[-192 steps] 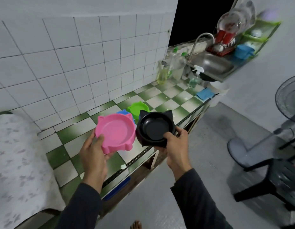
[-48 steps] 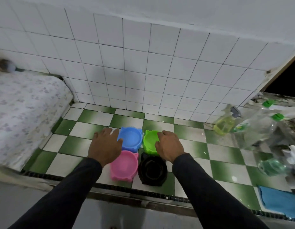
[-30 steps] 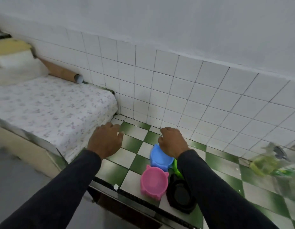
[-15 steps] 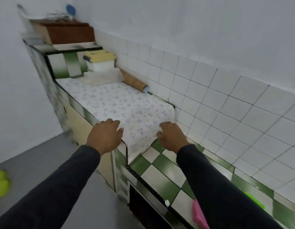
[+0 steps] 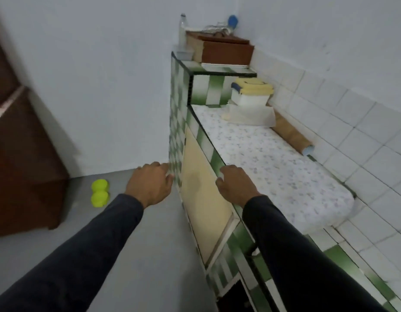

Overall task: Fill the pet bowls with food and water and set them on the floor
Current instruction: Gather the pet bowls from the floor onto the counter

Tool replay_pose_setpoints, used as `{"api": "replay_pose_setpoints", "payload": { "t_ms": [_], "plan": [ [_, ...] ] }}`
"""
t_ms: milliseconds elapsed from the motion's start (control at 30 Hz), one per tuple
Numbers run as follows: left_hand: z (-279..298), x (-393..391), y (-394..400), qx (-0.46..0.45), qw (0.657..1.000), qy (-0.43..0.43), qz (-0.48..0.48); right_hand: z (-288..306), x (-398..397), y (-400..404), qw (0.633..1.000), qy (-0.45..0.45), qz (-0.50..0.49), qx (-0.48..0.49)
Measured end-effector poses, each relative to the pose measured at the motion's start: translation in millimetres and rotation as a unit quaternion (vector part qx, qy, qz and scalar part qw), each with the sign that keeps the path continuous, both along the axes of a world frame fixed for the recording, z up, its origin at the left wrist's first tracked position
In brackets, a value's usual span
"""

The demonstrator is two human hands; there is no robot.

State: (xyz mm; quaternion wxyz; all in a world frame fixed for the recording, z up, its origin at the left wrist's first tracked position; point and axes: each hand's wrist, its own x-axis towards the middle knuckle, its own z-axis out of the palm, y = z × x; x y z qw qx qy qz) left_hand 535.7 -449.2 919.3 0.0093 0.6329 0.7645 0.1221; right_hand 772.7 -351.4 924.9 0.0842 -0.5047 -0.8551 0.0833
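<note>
Pet bowls are not showing up in my view right now. I am holding my left hand (image 5: 150, 183) and right hand (image 5: 236, 185) out in front, both loose and carrying nothing. My right hand is hanging over the green-and-white tiled surface (image 5: 208, 145) with its flowery white cloth (image 5: 273, 163).

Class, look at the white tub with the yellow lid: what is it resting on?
The tub sits on a folded white cloth, which lies on the floral counter cover. What is inside the tub is hidden by its lid.
</note>
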Motion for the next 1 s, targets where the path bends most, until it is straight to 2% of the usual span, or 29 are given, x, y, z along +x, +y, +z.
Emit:
{"api": "replay_pose_setpoints", "payload": {
  "t_ms": [133, 367, 767, 1000],
  "plan": [
    [-13, -54, -1, -0.012, 0.997, -0.024, 0.071, -11, -69, 25, 0.997, -0.016, 0.07, -0.016],
    [-37, -137, 31, -0.044, 0.985, -0.062, 0.154, -35, -178, 84, 0.989, 0.012, 0.124, -0.079],
    [-68, -245, 89, -0.076, 0.961, -0.075, 0.254, -72, -318, 180, 0.966, -0.04, 0.223, -0.122],
    [-87, -305, 117, -0.118, 0.947, -0.088, 0.285, -92, -391, 219, 0.959, -0.072, 0.247, -0.123]
  ]
}}
